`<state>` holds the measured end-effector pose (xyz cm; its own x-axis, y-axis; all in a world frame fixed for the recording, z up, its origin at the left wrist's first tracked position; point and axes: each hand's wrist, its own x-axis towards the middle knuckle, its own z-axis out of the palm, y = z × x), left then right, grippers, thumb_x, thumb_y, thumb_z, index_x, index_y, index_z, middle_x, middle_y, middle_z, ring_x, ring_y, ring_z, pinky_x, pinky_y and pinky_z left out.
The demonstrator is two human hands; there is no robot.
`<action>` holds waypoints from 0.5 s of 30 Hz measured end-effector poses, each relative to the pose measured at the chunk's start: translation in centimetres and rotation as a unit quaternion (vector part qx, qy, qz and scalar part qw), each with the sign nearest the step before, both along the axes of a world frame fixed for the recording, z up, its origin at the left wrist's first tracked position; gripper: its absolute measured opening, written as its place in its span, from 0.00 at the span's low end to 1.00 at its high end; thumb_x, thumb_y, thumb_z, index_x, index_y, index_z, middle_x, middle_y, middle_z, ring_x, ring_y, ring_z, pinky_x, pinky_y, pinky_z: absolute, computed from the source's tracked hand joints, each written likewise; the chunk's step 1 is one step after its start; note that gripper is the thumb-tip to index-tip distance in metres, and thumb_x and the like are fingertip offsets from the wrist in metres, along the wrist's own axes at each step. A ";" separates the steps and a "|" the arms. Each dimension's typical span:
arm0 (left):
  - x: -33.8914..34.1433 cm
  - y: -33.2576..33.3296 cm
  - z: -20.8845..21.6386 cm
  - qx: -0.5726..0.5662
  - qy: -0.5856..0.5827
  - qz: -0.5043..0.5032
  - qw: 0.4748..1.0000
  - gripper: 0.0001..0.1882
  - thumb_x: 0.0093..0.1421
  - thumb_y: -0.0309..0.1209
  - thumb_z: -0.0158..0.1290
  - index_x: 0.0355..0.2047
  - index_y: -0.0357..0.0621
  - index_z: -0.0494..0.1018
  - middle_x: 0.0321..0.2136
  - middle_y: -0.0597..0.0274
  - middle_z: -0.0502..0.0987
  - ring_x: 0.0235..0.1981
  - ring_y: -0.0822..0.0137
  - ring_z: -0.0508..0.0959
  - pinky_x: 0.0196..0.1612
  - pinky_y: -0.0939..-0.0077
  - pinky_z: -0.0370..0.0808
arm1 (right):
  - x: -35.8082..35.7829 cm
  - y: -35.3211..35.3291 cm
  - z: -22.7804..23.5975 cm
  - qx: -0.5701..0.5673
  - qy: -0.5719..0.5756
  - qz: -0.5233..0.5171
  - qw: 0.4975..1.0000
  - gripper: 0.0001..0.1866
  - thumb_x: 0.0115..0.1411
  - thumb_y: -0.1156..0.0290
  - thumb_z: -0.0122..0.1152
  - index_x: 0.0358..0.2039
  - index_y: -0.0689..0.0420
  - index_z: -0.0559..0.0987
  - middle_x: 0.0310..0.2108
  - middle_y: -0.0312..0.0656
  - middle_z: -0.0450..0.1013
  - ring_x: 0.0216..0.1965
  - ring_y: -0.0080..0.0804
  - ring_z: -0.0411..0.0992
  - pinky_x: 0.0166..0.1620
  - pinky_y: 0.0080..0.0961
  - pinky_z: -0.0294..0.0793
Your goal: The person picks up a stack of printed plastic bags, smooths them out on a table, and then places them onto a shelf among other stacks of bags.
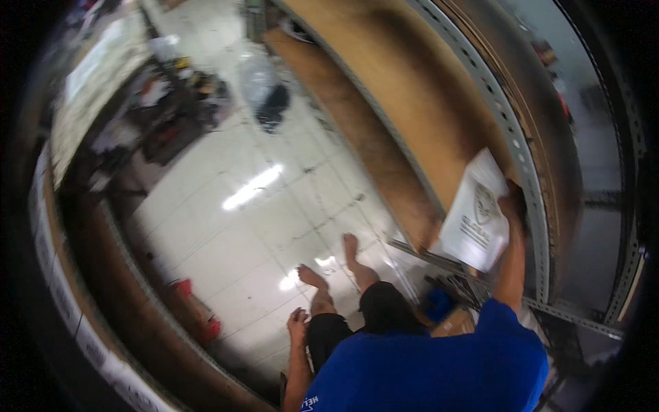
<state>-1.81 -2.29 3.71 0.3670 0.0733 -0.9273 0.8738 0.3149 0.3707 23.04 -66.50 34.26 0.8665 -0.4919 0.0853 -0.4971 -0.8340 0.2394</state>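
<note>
Largest, the rack point(412, 75) — brown boards on metal uprights full of holes, probably for setting boards at different heights. Left of the rack, a pale tiled floor point(226, 254) with bright streaks of reflected light. Across that floor from the rack, a second rack point(130, 275), apparently set apart to leave walking room. Far left of the rack, a pale table point(103, 65), with clutter point(165, 123) beside it too dark and blurred to sort out. At the rack's near end, a blue shirt point(439, 371), close enough for reaching over the boards.

On the floor near the rack's far end, a clear bag point(257, 79) with something dark at one end. Low beside the rack's near end, a carton point(454, 324), and next to it a blue thing point(438, 303), too blurred to name.

Over the rack's boards at the near end, beside an upright, the packet point(467, 226): white, dark emblem facing up. Cannot tell whether touching a board. At its right edge, the right hand point(511, 200), closed on the packet, fingers mostly lost in shadow — held one-handed by the edge, perhaps because of little weight. Well left of the rack, beside a knee, the left hand point(297, 321): fingers loosely bent, somewhat apart, nothing visible between them, apparently not needed for so light a load.
</note>
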 end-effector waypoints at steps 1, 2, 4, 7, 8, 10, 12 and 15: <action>-0.6 2.5 0.8 0.005 -0.010 -0.002 1.000 0.20 0.64 0.30 0.54 0.56 0.42 0.70 0.46 0.59 0.76 0.44 0.66 0.76 0.39 0.71 0.77 | 1.0 7.2 1.6 0.062 0.020 -0.017 0.998 0.29 0.44 0.77 0.52 0.51 0.60 0.76 0.46 0.62 0.74 0.53 0.56 0.71 0.59 0.41 0.67; 0.3 5.4 2.1 0.016 -0.024 -0.006 1.000 0.21 0.64 0.30 0.54 0.57 0.41 0.70 0.47 0.58 0.76 0.45 0.65 0.76 0.41 0.70 0.78 | 1.5 12.1 1.3 0.093 -0.023 0.023 0.995 0.28 0.44 0.77 0.52 0.50 0.60 0.77 0.45 0.61 0.75 0.52 0.57 0.71 0.57 0.42 0.68; 0.4 7.0 4.0 0.007 -0.031 -0.033 0.999 0.23 0.64 0.34 0.55 0.58 0.40 0.69 0.49 0.56 0.76 0.47 0.63 0.77 0.44 0.69 0.77 | 2.3 20.0 6.0 0.090 -0.013 0.066 0.994 0.25 0.43 0.76 0.53 0.45 0.61 0.79 0.41 0.59 0.76 0.49 0.57 0.72 0.54 0.44 0.70; 4.7 9.3 7.3 -0.045 -0.073 -0.056 0.995 0.27 0.65 0.39 0.54 0.60 0.38 0.66 0.53 0.53 0.75 0.52 0.59 0.76 0.50 0.63 0.76 | 3.5 30.0 12.7 0.125 -0.010 0.164 0.979 0.19 0.40 0.76 0.54 0.36 0.61 0.82 0.32 0.58 0.77 0.41 0.57 0.74 0.48 0.46 0.71; 5.8 10.7 7.9 -0.074 -0.082 -0.058 0.992 0.29 0.66 0.41 0.53 0.61 0.36 0.64 0.55 0.51 0.73 0.54 0.57 0.75 0.52 0.62 0.75 | 4.1 32.6 14.0 0.154 -0.023 0.209 0.965 0.18 0.39 0.75 0.55 0.34 0.62 0.82 0.29 0.57 0.77 0.38 0.57 0.75 0.45 0.46 0.72; 9.4 13.2 10.5 -0.122 -0.125 -0.054 0.983 0.30 0.67 0.45 0.50 0.61 0.34 0.63 0.56 0.48 0.71 0.55 0.54 0.74 0.53 0.60 0.75 | 5.6 37.4 16.3 0.242 0.006 0.278 0.930 0.17 0.38 0.75 0.55 0.32 0.62 0.81 0.27 0.58 0.75 0.34 0.59 0.75 0.42 0.46 0.72; 12.2 14.4 10.7 -0.209 -0.148 -0.038 0.966 0.34 0.68 0.51 0.46 0.61 0.33 0.62 0.57 0.44 0.70 0.56 0.51 0.73 0.54 0.58 0.74 | 7.5 41.5 18.1 0.308 0.033 0.364 0.878 0.17 0.36 0.73 0.55 0.30 0.63 0.80 0.26 0.57 0.74 0.32 0.58 0.75 0.38 0.43 0.73; 18.4 15.7 11.7 -0.356 -0.162 -0.009 0.920 0.42 0.67 0.61 0.36 0.62 0.30 0.59 0.57 0.41 0.69 0.56 0.50 0.72 0.55 0.59 0.74 | 9.3 49.6 21.0 0.418 0.032 0.397 0.816 0.16 0.37 0.74 0.58 0.31 0.62 0.79 0.25 0.53 0.75 0.31 0.54 0.76 0.35 0.40 0.74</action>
